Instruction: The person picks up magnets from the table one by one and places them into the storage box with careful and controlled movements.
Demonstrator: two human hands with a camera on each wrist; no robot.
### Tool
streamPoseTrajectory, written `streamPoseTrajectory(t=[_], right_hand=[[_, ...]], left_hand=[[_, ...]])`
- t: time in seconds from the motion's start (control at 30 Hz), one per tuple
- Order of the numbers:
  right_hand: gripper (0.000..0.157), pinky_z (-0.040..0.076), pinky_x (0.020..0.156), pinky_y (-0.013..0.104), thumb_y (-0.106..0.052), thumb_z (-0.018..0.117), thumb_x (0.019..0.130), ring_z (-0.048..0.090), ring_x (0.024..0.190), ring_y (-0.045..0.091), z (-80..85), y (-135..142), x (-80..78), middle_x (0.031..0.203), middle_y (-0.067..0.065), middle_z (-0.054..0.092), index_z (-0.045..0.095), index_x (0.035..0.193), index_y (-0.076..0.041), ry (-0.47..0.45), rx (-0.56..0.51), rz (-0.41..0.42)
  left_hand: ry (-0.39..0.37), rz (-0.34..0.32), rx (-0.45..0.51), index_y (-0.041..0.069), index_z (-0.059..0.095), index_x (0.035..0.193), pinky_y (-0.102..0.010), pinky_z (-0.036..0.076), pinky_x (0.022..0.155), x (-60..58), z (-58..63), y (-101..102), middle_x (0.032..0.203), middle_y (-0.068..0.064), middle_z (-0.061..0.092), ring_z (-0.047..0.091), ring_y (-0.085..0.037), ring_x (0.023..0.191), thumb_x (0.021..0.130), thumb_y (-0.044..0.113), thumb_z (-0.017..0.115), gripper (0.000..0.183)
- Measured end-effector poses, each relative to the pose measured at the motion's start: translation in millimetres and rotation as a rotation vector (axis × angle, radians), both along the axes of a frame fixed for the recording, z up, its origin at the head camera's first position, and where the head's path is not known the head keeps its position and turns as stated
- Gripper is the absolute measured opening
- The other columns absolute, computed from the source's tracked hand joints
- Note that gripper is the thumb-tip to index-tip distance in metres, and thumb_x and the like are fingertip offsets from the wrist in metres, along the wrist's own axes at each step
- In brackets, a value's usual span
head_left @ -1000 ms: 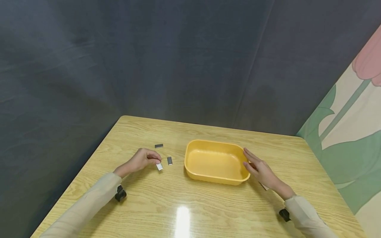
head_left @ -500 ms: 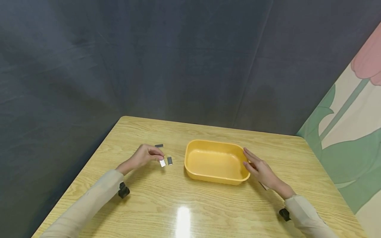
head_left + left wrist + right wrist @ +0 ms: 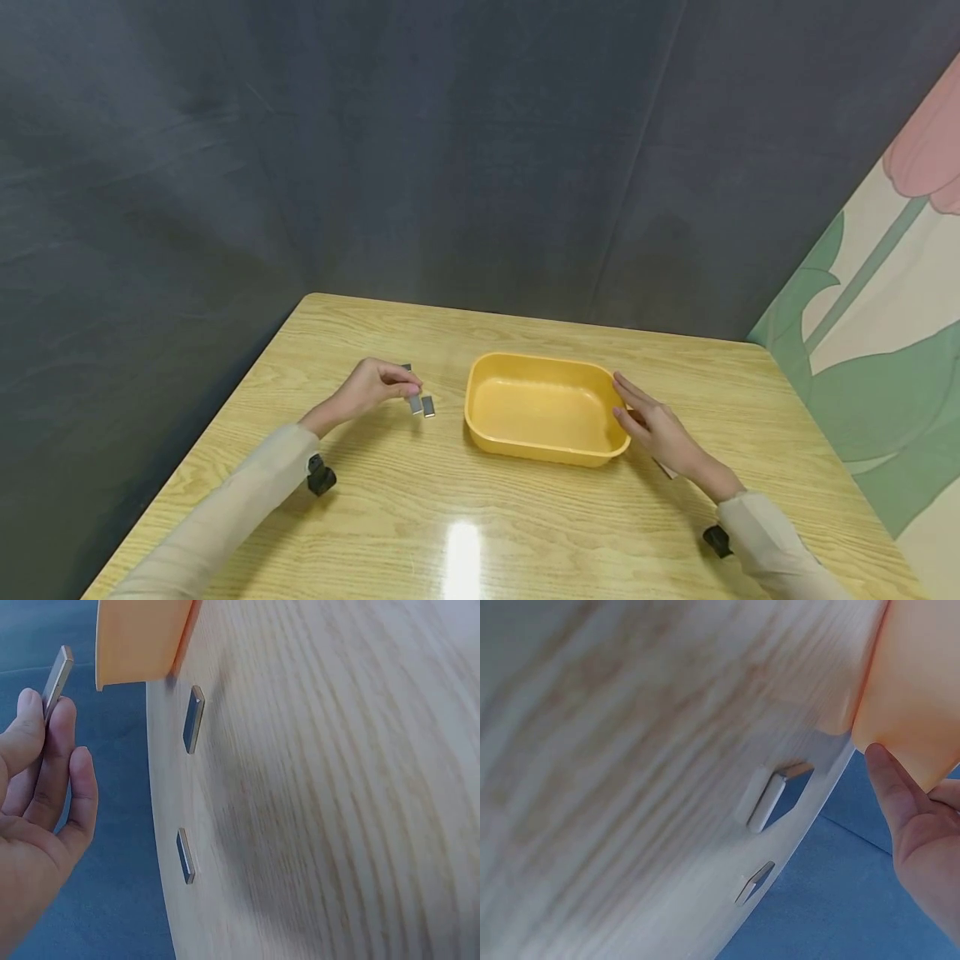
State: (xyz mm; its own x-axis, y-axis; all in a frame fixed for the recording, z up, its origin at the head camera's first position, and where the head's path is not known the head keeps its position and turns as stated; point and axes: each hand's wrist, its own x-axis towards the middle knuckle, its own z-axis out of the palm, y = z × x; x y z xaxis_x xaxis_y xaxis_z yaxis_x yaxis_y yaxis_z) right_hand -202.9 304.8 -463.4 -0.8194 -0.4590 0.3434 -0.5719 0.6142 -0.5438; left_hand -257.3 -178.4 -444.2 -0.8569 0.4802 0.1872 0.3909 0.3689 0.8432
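Observation:
Between thumb and fingertips my left hand (image 3: 369, 390) pinches a small flat rectangular piece (image 3: 57, 675), grey on its face with a pale metallic edge. It is held above the table, apart from two similar pieces lying there: a nearer piece (image 3: 194, 720) and another piece (image 3: 185, 856), partly hidden behind the hand in the head view. A yellow plastic basin (image 3: 546, 455) stands mid-table, its inside bare. My right hand (image 3: 663, 433) touches the basin's right end with fairly straight fingers.
Right of the basin, below the right hand, lie a flat metallic piece (image 3: 780, 796) and a smaller-looking piece (image 3: 756, 883). The wooden table (image 3: 360, 533) ends at a dark curtain (image 3: 480, 167) behind and on the left. Floral fabric (image 3: 885, 350) hangs at the right.
My left hand has moved right and away from me with the pinched piece, whose face has turned from bright white to grey. The right hand and basin have stayed put.

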Motion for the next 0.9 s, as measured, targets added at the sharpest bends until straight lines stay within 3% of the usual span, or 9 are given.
streamPoseTrajectory(t=[0.2,0.3,0.43,0.53,0.9], right_hand=[[0.050,0.057,0.077,0.037,-0.003,0.055,0.101,0.065,0.104,0.039,-0.3,-0.4,-1.2,0.152,0.033,0.029,0.037,0.143,0.017,0.029,0.010,0.005],[0.050,0.057,0.077,0.037,-0.003,0.056,0.101,0.064,0.105,0.040,-0.2,-0.4,-1.7,0.152,0.033,0.029,0.037,0.143,0.017,0.035,0.015,0.001],[0.050,0.057,0.075,0.033,-0.002,0.056,0.100,0.067,0.100,0.039,-0.4,-0.9,-1.0,0.151,0.034,0.030,0.038,0.142,0.017,0.041,0.007,0.000],[0.050,0.057,0.073,0.029,-0.002,0.057,0.100,0.068,0.097,0.037,-0.2,-1.0,-0.5,0.149,0.035,0.031,0.038,0.142,0.017,0.045,0.001,0.001],[0.049,0.058,0.074,0.034,-0.001,0.056,0.100,0.068,0.098,0.038,0.0,-0.4,-1.1,0.151,0.033,0.030,0.038,0.142,0.017,0.043,-0.005,0.013]], left_hand=[[-0.026,-0.019,0.031,-0.005,0.075,0.102,-0.051,0.055,0.078,-4.8,1.2,5.0,0.092,-0.005,0.075,0.069,-0.019,0.080,0.091,0.012,0.071,0.020],[-0.025,-0.017,0.024,-0.003,0.076,0.102,-0.050,0.055,0.079,-6.3,1.7,6.8,0.093,-0.005,0.075,0.070,-0.019,0.080,0.091,0.012,0.072,0.019],[-0.013,-0.001,0.003,0.002,0.077,0.102,-0.035,0.057,0.078,-6.9,4.3,10.8,0.093,-0.003,0.075,0.071,-0.017,0.082,0.091,0.014,0.072,0.017],[-0.011,0.008,0.002,0.003,0.078,0.102,-0.031,0.056,0.077,-8.1,6.9,14.7,0.093,-0.002,0.075,0.071,-0.017,0.082,0.091,0.016,0.073,0.017],[-0.035,-0.005,0.054,0.000,0.077,0.103,-0.048,0.056,0.081,-10.9,11.8,26.2,0.095,-0.005,0.075,0.071,-0.019,0.083,0.091,0.015,0.072,0.019]])
